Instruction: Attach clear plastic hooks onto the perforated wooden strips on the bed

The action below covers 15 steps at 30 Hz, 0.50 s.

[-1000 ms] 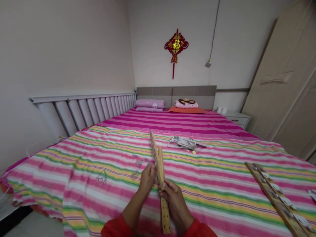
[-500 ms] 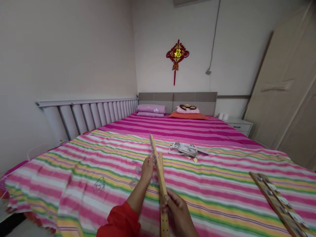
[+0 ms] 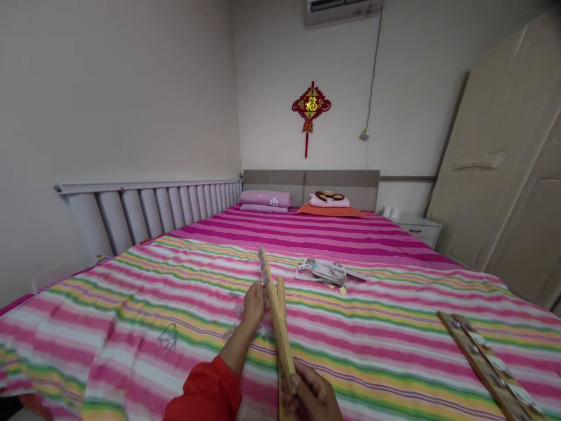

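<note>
A narrow wooden strip (image 3: 279, 327) is held on edge above the bed, slanting away from me, with small shiny pieces along its left face. My left hand (image 3: 254, 303) is closed at that left face near the far end; its fingertips are partly hidden. At the near end, my right hand (image 3: 316, 393) pinches the strip between thumb and fingers. Under it lies a second wooden strip (image 3: 281, 290) with a row of small holes. Clear plastic wrappers (image 3: 239, 310) lie just left of the strips, and a tangle of thin wire-like pieces (image 3: 167, 338) is farther left.
A striped cover (image 3: 372, 333) spreads over the bed. Plastic packaging (image 3: 324, 271) with a dark flat piece lies beyond the strips. More wooden strips with white pieces (image 3: 486, 362) lie at right. A white radiator (image 3: 153, 210) runs along the left wall.
The view has tilted up a little, so the scene sits lower and more of the wall unit shows. Both hands keep their hold on the strip, with little movement.
</note>
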### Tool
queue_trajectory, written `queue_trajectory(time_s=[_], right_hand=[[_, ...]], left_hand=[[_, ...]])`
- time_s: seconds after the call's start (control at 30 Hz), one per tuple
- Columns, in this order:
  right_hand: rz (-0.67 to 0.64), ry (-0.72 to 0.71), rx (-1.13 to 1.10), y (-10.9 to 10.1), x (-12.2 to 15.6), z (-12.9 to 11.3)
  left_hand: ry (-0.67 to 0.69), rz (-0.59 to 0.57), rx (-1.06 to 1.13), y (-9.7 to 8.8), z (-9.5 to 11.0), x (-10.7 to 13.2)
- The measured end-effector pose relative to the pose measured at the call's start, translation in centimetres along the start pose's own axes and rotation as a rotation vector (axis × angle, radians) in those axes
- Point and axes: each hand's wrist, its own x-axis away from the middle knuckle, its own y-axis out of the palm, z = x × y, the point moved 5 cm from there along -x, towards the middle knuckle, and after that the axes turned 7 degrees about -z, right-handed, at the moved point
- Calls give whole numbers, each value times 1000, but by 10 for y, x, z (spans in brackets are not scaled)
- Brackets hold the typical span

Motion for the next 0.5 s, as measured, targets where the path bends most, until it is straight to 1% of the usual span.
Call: queue_trajectory(time_s=[0.2, 0.37, 0.5], right_hand=[[12, -10, -7, -3, -1, 5], [7, 32, -60, -7, -3, 7], [89, 6, -92, -16, 0, 11]], left_hand=[[86, -87, -38, 2, 2, -8], [69, -116, -29, 6, -12, -15], [31, -142, -33, 2, -24, -23]])
